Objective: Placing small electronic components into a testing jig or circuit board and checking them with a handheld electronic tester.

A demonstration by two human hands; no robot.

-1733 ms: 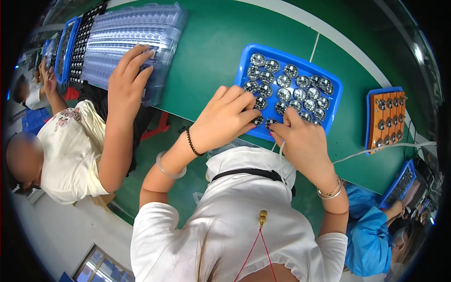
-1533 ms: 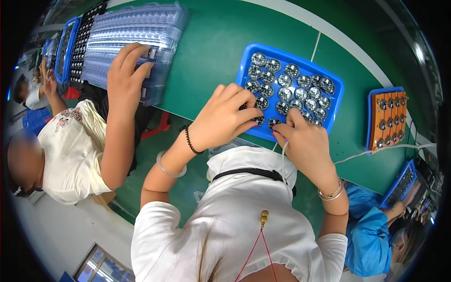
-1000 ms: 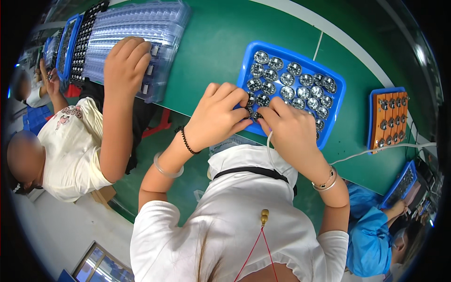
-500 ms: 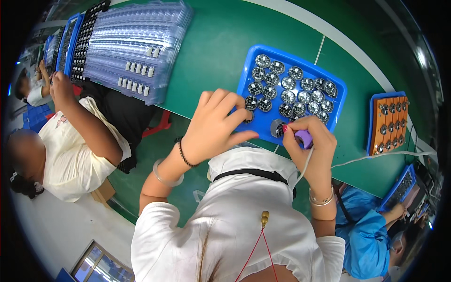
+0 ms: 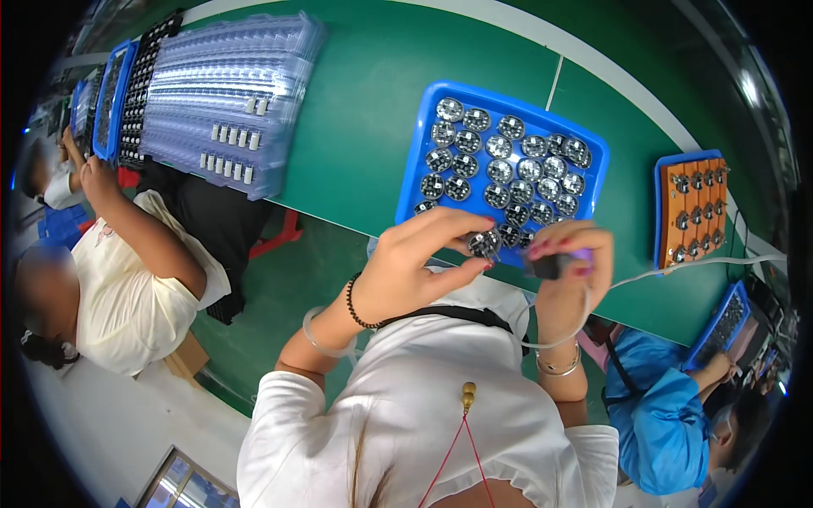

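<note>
Our left hand [image 5: 415, 258] pinches a round part [image 5: 484, 245] at the tray's [image 5: 481, 180] near side; right hand [image 5: 580, 271] grips a dark thing [image 5: 546, 267] (blurry). We'd guess light, stiff, slick: hold its rim.

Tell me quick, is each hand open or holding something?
Left hand: closed, holding a round silvery part.
Right hand: closed, holding a dark, blurred object.

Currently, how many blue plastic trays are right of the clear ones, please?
3: one holding round silvery parts, one under an orange block, one beside someone in blue; others possibly hidden.
</note>
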